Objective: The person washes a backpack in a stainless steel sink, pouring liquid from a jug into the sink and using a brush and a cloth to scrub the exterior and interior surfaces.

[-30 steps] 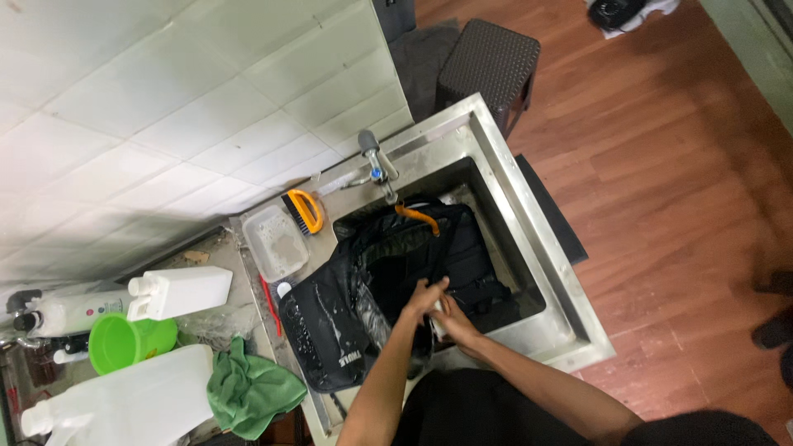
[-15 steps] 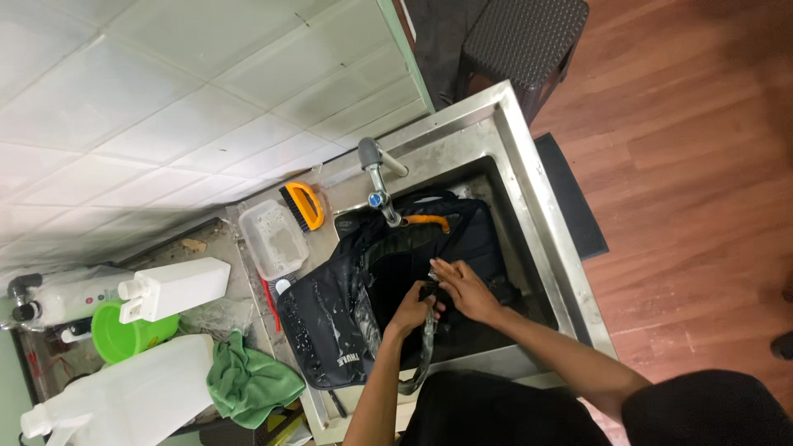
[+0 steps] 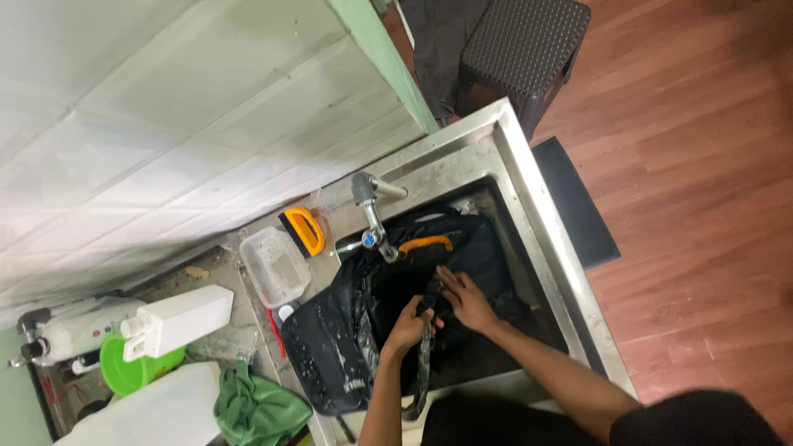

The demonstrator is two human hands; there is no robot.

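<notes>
1. Far left of sink (image 3: 541, 223): one white spray bottle (image 3: 78, 330) lying on its side, one green bowl (image 3: 136, 367) just below it.
2. Still left of sink: one white rectangular bottle (image 3: 183, 318) across the bowl, one big white jug (image 3: 153, 413) at bottom edge.
3. One green cloth (image 3: 258, 409), crumpled, between jug and sink's left rim.
4. One clear plastic tub (image 3: 274, 267), left of sink near wall, upright. One red thin stick-like thing (image 3: 273, 331) just below tub; kind not clear.
5. One orange-and-black scrub brush (image 3: 301, 231), between tub and tap, on sink ledge.
6. One grey tap (image 3: 372, 211) at sink's back rim, spout over the basin.
7. One black backpack (image 3: 355, 330), wet, soapy flecks, fills the basin, left part draped over sink's left rim. One orange handle (image 3: 425, 243) at its top, just right of tap.
8. Left hand (image 3: 409, 324), over sink middle, closed around one dark strap (image 3: 425, 363) of backpack; strap hangs toward sink's front rim.
9. Right hand (image 3: 464, 299), just right of left hand, fingers spread flat on backpack, touching strap's upper end; firm clasp or not, cannot tell.
10. One black mat (image 3: 578, 206) on wood floor, right of sink. One dark stool (image 3: 520, 45) beyond sink's far corner.
</notes>
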